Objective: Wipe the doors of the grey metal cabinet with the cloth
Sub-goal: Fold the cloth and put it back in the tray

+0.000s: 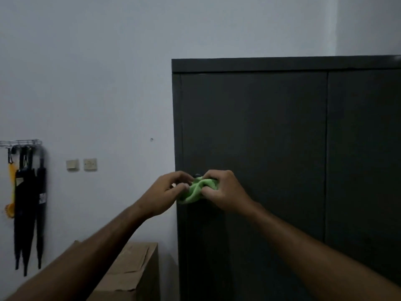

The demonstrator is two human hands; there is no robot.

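While both hands' fingers (209, 193) curl, they pinch the bunched cloth (198, 190).

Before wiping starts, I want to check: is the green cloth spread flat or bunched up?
Bunched up. The green cloth sits crumpled in twisted folds between the left hand and right hand.

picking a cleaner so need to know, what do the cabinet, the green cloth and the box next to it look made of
Cabinet: seems painted metal with a matte dark grey finish; flat doors, crisp seams.
Green cloth: soft, likely microfibre or terry; it bunches in folds between the left hand and right hand.
Box: brown cardboard, creased flaps.
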